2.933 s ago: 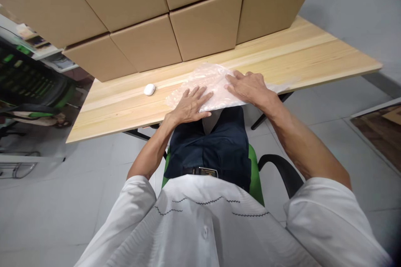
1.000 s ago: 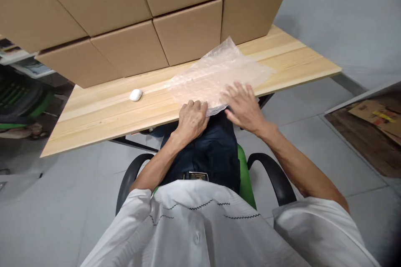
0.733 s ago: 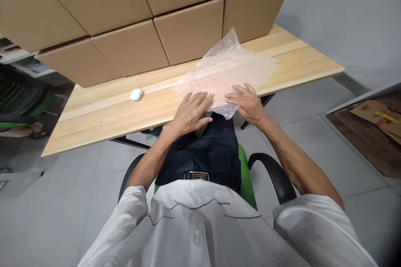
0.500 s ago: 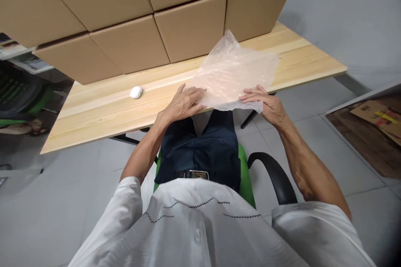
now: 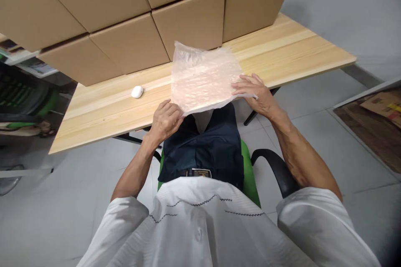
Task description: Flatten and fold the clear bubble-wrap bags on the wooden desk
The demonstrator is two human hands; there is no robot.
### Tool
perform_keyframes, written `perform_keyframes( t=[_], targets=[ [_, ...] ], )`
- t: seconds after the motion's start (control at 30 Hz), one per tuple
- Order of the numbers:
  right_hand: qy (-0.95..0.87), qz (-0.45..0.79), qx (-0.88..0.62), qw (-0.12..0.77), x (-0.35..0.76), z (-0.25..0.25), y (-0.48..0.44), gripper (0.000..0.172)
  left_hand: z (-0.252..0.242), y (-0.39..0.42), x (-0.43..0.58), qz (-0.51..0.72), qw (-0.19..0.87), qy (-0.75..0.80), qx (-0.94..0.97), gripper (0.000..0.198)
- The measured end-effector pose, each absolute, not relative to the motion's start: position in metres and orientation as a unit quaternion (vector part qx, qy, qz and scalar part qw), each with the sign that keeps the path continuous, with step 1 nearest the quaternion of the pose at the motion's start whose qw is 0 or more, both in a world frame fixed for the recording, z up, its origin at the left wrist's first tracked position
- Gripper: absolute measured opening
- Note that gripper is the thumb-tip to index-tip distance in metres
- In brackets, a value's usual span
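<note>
A crinkled, translucent pinkish plastic sheet lies over the table, its near edge hanging at the table's front edge. My left hand is closed on the sheet's near left corner, fingers curled over it. At the right edge, my right hand has its fingers on top of the film. Its thumb is hidden below, with the sheet between, and a small flap of film sticks out beside the palm. Whether the sheet is a single layer or a bag, I cannot tell.
Stacked brown cardboard boxes line the back of the wooden table. A small white rounded object lies left of the sheet. Below, a green chair with a black armrest is under me. Flattened cardboard lies at far right.
The sheet has shifted left and lies straighter. My left hand has moved left and toward me, from lying on the film to gripping its corner. My right hand has moved slightly left.
</note>
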State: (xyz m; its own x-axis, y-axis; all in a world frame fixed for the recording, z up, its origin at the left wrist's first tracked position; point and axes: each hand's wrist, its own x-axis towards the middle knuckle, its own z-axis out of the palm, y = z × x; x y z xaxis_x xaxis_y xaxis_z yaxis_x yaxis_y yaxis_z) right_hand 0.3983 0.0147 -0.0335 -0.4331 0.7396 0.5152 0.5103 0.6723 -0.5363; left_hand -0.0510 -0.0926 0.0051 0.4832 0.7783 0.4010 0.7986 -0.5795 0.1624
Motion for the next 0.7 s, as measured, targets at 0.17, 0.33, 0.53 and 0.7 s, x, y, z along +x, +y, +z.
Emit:
perform_keyframes(
  t=[0.17, 0.33, 0.53, 0.7],
  targets=[
    [-0.843, 0.161, -0.358, 0.367, 0.412, -0.036, 0.012, 0.053, 0.000, -0.079, -0.065, -0.303, -0.071, -0.416, -0.855, 0.035],
    [-0.826, 0.178, -0.383, 0.374, 0.412, -0.042, -0.006, 0.051, 0.010, -0.073, -0.059, -0.339, -0.168, -0.458, -0.805, 0.037],
    [-0.748, 0.103, -0.461, 0.466, 0.384, -0.054, 0.004, 0.036, 0.023, -0.053, -0.043, -0.394, -0.278, -0.553, -0.679, 0.038],
    [-0.716, 0.104, -0.518, 0.456, 0.380, -0.046, 0.012, 0.022, 0.030, -0.024, -0.033, -0.435, -0.316, -0.550, -0.639, 0.033]
  ],
)
